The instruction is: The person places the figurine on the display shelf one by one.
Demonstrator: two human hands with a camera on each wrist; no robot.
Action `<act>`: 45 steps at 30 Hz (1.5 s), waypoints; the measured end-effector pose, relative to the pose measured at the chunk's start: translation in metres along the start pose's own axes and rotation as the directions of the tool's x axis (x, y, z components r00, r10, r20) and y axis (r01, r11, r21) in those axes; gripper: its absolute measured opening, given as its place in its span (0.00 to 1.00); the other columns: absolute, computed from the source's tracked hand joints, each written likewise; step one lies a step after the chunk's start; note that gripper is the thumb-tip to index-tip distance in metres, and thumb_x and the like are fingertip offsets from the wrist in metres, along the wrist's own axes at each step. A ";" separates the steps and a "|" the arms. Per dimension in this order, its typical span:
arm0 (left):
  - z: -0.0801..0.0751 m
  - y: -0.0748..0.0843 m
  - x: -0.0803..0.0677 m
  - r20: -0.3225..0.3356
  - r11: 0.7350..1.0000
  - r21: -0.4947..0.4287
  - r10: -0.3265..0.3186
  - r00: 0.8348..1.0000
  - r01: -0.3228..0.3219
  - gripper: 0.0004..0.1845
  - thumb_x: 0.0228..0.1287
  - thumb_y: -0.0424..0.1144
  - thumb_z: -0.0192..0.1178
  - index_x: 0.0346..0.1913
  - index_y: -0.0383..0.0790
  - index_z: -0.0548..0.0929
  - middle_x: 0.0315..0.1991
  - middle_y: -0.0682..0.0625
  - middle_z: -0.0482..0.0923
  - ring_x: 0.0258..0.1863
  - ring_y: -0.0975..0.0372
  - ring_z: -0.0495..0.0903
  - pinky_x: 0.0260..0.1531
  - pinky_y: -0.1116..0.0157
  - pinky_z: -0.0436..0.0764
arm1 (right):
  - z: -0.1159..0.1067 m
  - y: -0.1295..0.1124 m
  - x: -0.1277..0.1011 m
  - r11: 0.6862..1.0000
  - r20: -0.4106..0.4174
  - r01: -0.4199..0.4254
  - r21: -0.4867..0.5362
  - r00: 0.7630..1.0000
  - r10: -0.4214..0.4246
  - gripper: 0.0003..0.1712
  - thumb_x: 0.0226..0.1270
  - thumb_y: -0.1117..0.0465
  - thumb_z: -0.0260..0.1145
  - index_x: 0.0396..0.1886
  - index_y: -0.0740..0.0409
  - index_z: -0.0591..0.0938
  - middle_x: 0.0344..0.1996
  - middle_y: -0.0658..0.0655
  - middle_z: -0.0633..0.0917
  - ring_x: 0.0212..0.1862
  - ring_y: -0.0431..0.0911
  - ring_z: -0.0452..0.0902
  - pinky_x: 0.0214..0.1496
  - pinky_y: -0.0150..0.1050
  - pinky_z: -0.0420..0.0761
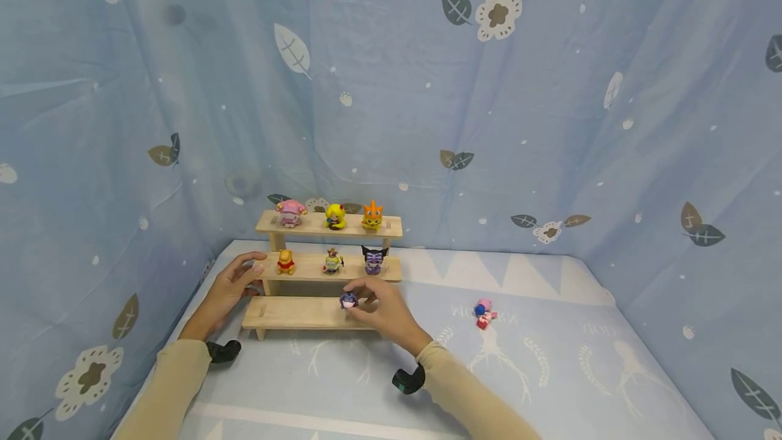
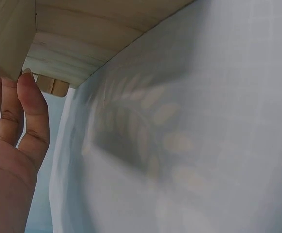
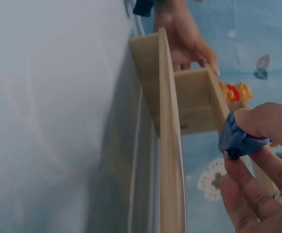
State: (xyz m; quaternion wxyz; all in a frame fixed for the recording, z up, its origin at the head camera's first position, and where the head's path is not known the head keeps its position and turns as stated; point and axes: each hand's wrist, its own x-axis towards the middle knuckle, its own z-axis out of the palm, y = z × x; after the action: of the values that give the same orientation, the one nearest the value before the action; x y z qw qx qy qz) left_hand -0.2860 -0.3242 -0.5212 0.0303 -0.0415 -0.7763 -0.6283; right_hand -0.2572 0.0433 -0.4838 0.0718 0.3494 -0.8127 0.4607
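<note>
R hand [image 1: 383,311] is pinching a dark-blue fig. [image 1: 349,300] above the bottom tier [image 1: 287,311] of the wooden shelf [image 1: 330,224], L hand [image 1: 229,282] is gripping the middle tier [image 1: 308,270] at its L end, & free room on the table [image 1: 434,290] is running btwn shelf's R edge & a pink-&-blue fig. [image 1: 483,313]

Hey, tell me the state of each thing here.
Blue figure: held in right hand
Wooden stand: upright, gripped by left hand
Pink figure: upright, top tier
Yellow figure: upright, top tier
Orange figure: upright, top tier
Red-shirted figure: upright, middle tier
Hatted figure: upright, middle tier
Purple-black figure: upright, middle tier
Pink-and-red toy or toys: on table, posture unclear
</note>
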 end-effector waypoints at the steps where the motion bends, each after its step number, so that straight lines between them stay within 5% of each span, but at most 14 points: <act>1: 0.000 0.000 0.000 0.002 1.000 -0.001 0.002 1.000 -0.002 0.26 0.76 0.57 0.57 0.70 0.52 0.72 0.52 0.47 0.77 0.44 0.58 0.82 0.41 0.59 0.83 | 0.003 -0.001 0.002 1.000 0.002 0.011 0.000 1.000 -0.011 0.20 0.64 0.62 0.78 0.55 0.51 0.84 0.48 0.43 0.85 0.46 0.36 0.83 0.45 0.35 0.84; 10: -0.001 0.001 0.000 0.010 1.000 0.012 0.010 1.000 -0.010 0.27 0.77 0.57 0.56 0.72 0.51 0.70 0.54 0.45 0.77 0.44 0.58 0.83 0.42 0.59 0.83 | 0.034 -0.010 0.018 0.999 0.032 0.033 -0.012 0.999 -0.033 0.22 0.63 0.62 0.78 0.54 0.43 0.83 0.51 0.41 0.84 0.47 0.32 0.80 0.45 0.29 0.82; 28: -0.001 0.005 -0.005 0.009 1.000 0.007 0.005 1.000 -0.005 0.28 0.78 0.56 0.56 0.73 0.50 0.69 0.56 0.45 0.76 0.45 0.59 0.83 0.43 0.57 0.83 | 0.095 -0.026 0.050 0.996 0.052 0.072 -0.054 0.996 -0.069 0.20 0.64 0.63 0.78 0.54 0.47 0.84 0.51 0.42 0.83 0.43 0.29 0.78 0.45 0.22 0.78; 45: -0.001 0.004 -0.004 0.025 1.000 -0.017 0.004 1.000 -0.003 0.27 0.78 0.55 0.56 0.73 0.51 0.70 0.56 0.50 0.76 0.45 0.60 0.82 0.42 0.58 0.83 | 0.115 -0.032 0.056 0.976 0.053 0.103 -0.193 0.994 -0.094 0.17 0.65 0.58 0.78 0.51 0.44 0.83 0.48 0.43 0.80 0.44 0.32 0.77 0.44 0.18 0.73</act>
State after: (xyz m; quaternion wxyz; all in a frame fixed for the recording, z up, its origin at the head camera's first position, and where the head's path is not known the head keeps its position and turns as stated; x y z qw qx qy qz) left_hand -0.2811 -0.3245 -0.5175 0.0213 -0.0510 -0.7711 -0.6344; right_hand -0.2545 -0.0870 -0.5018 0.1107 0.3906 -0.8371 0.3666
